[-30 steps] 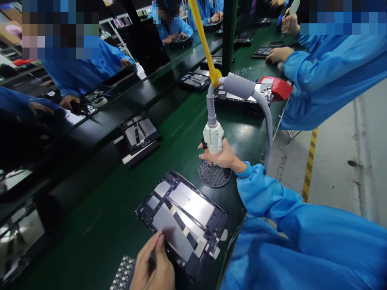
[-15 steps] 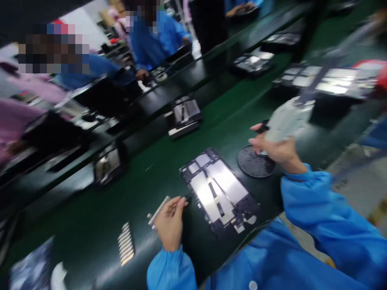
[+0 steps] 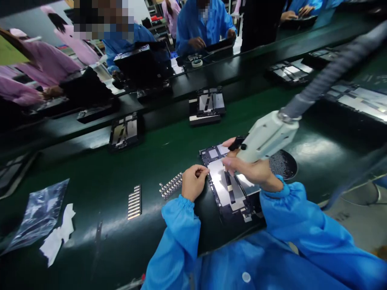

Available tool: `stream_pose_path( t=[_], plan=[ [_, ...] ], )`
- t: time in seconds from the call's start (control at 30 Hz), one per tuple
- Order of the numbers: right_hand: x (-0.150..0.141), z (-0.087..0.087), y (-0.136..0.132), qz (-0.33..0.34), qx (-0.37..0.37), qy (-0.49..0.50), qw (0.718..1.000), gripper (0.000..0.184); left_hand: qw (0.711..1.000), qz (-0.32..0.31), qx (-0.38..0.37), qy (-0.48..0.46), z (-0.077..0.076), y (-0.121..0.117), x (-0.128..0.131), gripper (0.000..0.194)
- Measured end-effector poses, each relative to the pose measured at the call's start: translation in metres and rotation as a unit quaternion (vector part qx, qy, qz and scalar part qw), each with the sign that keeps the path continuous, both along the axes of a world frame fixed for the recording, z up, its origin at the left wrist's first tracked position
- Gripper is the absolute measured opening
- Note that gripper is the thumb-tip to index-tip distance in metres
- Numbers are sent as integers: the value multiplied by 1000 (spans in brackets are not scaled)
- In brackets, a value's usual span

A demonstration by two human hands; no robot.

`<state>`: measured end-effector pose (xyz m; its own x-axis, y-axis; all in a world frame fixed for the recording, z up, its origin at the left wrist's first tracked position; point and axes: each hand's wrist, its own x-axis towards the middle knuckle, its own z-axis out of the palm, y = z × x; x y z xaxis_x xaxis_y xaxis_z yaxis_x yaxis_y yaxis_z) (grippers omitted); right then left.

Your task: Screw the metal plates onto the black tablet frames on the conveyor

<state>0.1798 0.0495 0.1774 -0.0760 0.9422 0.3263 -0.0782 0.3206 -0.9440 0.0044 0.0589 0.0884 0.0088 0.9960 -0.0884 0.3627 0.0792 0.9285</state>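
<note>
My right hand [image 3: 249, 169] is wrapped round a pale electric screwdriver [image 3: 270, 135] with a black lever and a thick ribbed grey cable. Its tip is hidden behind my fingers, over the upper part of an open tablet [image 3: 217, 177]. Silver plates and dark strips show on the tablet, which lies flat on the green bench. At the tablet's left edge, my left hand [image 3: 193, 183] has its fingertips pinched together; what they hold, if anything, is too small to make out. A sheet of small metal parts [image 3: 171, 185] lies partly behind that hand.
A round black dish of small dark pieces [image 3: 284, 164] stands right of the tablet. Strips of metal parts [image 3: 134, 203], a clear plastic bag [image 3: 42, 213] and torn white paper [image 3: 59, 237] lie left. More tablets [image 3: 211, 100] line the bench; co-workers [image 3: 202, 28] sit opposite.
My right hand has brought the screwdriver left from above the round dish to over the tablet. My left hand has come to the tablet's left edge. The camera view has shifted.
</note>
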Motion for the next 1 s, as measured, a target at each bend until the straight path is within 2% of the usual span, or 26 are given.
stream_pose_path(
  t=[0.1,0.2,0.4,0.5,0.7,0.8,1.0],
  plan=[
    [-26,-4,10,25,-8,3,1000,27,999,-7,-39,-26,3,5,-1,10],
    [-47,-15,23,42,-25,7,999,30,993,-19,-106,-58,7,9,-2,20],
    [-63,-34,37,32,-64,-4,997,27,979,-27,-179,-97,14,17,-3,15],
    [-64,-36,38,22,-54,-2,998,24,976,-21,-188,-107,14,18,-2,13],
    [-63,-38,37,46,-59,-2,997,18,975,-20,-189,-113,10,17,-3,14],
    [-64,-38,37,32,-48,-11,998,12,976,-25,-186,-115,6,18,-5,13],
    [-66,-39,32,23,-40,-54,997,20,981,-30,-160,-108,0,17,-2,18]
  ],
)
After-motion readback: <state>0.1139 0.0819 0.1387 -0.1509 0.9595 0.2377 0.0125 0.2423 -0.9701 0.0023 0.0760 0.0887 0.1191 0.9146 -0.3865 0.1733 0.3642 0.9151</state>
